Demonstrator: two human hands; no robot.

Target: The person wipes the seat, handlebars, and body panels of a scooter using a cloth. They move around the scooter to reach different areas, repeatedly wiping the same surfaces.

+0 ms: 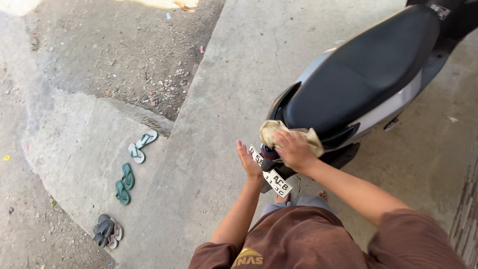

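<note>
Pressing a crumpled beige rag [291,133] against the tail end of a scooter [368,79], the right hand [295,149] has its fingers curled down over the cloth, so it's gripping the rag right where the black seat [363,69] tapers off, just above the rear light. The left hand [249,162] is flat and open, fingers straight, resting against the edge of the white license plate [271,174] and holding nothing. Progress-wise, honestly hard to call: the seat looks pretty clean and evenly dark from here, and the rag sits at the very back, so my guess is the wiping is somewhere around the tail section, with the grey side panels maybe not done yet. Can't see any dirt or wet streaks to judge by. The front of the scooter is cut off at the top right, the wheels are hidden under the body, and the rear light is mostly covered by the right hand. Off to the left, three pairs of flip-flops [125,184] lie on the concrete floor [219,99].
</note>
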